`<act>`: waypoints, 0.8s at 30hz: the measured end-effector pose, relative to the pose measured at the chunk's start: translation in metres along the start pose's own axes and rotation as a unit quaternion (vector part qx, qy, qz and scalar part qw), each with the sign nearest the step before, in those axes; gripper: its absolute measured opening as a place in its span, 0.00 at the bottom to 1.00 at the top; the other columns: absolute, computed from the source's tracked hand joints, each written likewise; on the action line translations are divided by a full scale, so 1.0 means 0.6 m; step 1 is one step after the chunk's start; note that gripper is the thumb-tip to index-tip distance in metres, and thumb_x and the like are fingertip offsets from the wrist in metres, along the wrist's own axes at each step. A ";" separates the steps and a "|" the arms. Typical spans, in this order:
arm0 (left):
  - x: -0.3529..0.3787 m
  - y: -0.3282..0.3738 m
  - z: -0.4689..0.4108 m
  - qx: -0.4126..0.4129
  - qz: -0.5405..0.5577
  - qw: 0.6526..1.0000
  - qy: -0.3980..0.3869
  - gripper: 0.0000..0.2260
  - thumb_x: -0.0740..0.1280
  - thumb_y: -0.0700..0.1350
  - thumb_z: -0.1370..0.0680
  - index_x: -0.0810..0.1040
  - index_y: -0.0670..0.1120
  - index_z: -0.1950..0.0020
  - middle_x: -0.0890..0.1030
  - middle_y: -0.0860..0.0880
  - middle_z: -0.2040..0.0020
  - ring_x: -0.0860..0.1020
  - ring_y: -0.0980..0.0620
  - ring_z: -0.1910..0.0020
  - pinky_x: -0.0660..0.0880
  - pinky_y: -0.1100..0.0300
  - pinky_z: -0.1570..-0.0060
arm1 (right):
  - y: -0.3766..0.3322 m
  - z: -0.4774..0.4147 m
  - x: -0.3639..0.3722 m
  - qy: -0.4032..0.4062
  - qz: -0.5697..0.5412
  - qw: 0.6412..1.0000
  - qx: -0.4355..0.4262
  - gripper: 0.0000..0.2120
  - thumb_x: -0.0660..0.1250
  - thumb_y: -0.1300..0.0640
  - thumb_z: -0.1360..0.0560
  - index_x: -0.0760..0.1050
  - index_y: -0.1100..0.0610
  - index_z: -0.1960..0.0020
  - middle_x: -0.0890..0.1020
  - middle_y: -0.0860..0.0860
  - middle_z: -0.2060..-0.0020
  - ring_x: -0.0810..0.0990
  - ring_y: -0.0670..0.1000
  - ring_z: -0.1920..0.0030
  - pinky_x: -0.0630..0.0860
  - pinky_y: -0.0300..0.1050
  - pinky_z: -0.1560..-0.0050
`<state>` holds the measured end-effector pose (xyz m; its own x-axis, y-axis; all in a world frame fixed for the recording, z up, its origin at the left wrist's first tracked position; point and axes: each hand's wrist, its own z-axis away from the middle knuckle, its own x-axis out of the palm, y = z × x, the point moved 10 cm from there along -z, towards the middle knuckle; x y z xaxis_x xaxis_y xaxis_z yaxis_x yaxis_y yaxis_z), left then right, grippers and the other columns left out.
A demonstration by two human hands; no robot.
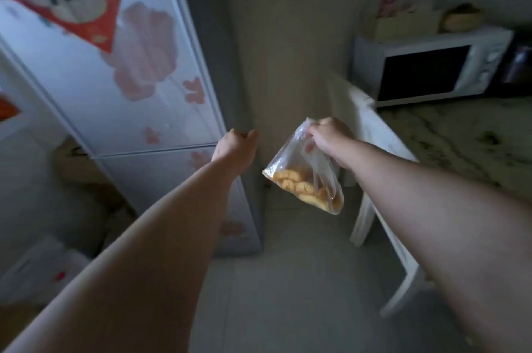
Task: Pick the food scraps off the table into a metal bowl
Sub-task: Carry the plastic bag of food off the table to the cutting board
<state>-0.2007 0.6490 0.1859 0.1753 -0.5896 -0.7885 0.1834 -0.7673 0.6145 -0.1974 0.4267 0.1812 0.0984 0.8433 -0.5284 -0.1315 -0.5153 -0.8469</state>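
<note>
My right hand [331, 141] grips the top of a clear plastic bag [305, 177] that hangs in the air over the floor; several yellow-orange food pieces lie in its bottom. My left hand [237, 146] reaches forward to the right edge of the fridge door [138, 70], its fingers curled at that edge; I cannot tell whether they grip it. No metal bowl or table scraps show in this view.
The tall fridge with pink flower print and a red poster fills the left. A white table [374, 134] with a marbled top stands at the right, carrying a white microwave [429, 67] with a box on it. Pale floor tiles lie between them.
</note>
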 end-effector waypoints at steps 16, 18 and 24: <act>-0.249 -0.621 0.169 -0.344 -0.011 0.938 0.033 0.10 0.69 0.53 0.29 0.77 0.47 0.62 0.80 0.49 0.62 0.78 0.50 0.64 0.71 0.64 0.69 | -0.202 0.143 0.682 -0.319 0.133 0.932 -0.110 0.14 0.58 0.52 0.21 0.81 0.56 0.52 0.84 0.56 0.57 0.78 0.53 0.59 0.71 0.41 0.64; -0.269 -0.666 0.195 -0.375 0.003 0.927 0.024 0.11 0.70 0.53 0.27 0.77 0.46 0.59 0.82 0.47 0.57 0.80 0.48 0.60 0.72 0.62 0.67 | -0.216 0.180 0.753 -0.388 0.149 0.903 -0.111 0.13 0.59 0.58 0.21 0.80 0.61 0.44 0.82 0.58 0.53 0.76 0.54 0.58 0.66 0.38 0.71; -0.344 -0.780 0.296 -0.461 -0.009 0.882 0.096 0.14 0.67 0.54 0.24 0.75 0.43 0.51 0.79 0.47 0.53 0.80 0.46 0.51 0.73 0.58 0.59 | -0.270 0.305 0.916 -0.472 0.169 0.853 -0.144 0.12 0.62 0.61 0.24 0.79 0.62 0.43 0.81 0.59 0.46 0.80 0.59 0.47 0.74 0.45 0.53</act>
<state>-0.4947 1.0852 0.0563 0.3086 -0.4589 -0.8332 0.8814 -0.1915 0.4319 -0.3024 1.0018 0.0389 -0.7537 0.3163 -0.5761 0.2655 -0.6554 -0.7071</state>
